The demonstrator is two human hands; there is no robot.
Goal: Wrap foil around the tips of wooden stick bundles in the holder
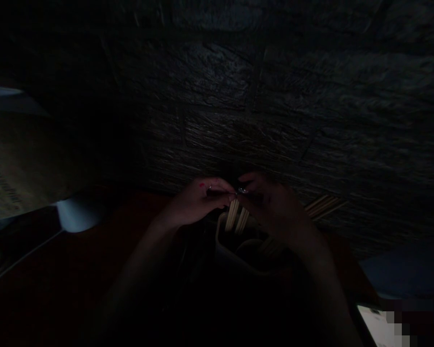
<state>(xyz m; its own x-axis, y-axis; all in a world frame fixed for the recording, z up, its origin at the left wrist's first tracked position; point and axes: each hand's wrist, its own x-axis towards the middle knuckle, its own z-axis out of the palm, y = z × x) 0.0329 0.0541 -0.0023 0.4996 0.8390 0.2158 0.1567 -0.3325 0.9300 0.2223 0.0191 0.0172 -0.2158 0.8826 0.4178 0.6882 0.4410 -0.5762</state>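
The scene is very dark. My left hand (202,198) is closed in a pinch, its thumb and fingertips meeting just in front of the stone-like wall. Opposite it, my right hand (275,200) is also closed, fingers bent toward the left fingertips. Between the two sits a tiny shiny thing (242,191), too small and dim to name. Directly below the fingertips, bundles of thin wooden sticks (232,215) stand in a pale-rimmed container (235,258). More sticks (325,207) jut out to the right, behind my right wrist.
A rough brick-patterned wall (217,72) rises close behind my hands. At left are a brown printed bag or package (14,164) and a pale rounded object (75,214) on a reddish-brown surface (32,289). A bluish shape (408,267) lies at right, above a bright patch at the corner.
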